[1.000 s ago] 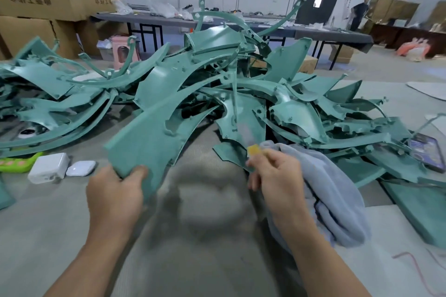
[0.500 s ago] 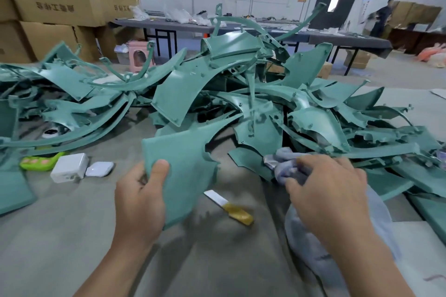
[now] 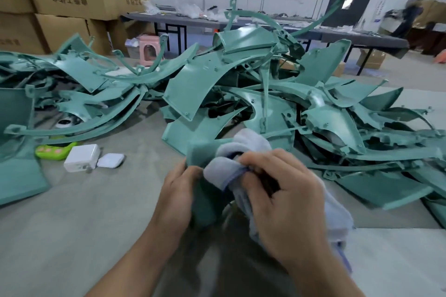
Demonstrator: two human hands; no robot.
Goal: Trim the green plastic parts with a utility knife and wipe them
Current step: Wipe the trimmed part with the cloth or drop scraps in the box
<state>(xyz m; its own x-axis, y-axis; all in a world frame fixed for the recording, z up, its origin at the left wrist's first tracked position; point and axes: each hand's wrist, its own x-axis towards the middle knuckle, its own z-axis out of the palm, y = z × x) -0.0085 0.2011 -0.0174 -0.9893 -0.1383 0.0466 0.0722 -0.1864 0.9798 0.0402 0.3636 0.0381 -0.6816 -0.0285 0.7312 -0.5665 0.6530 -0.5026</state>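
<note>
Gripping a green plastic part with the left hand, just in front of the pile of green parts; pressing a grey cloth onto it with the right hand (cloth bunched in curled fingers); left of the pile, a white charger.

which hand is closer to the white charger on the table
Left. The left hand grips a green part to the right of the white charger, apart from it. The right hand holds the cloth farther right, beyond the left hand.
</note>
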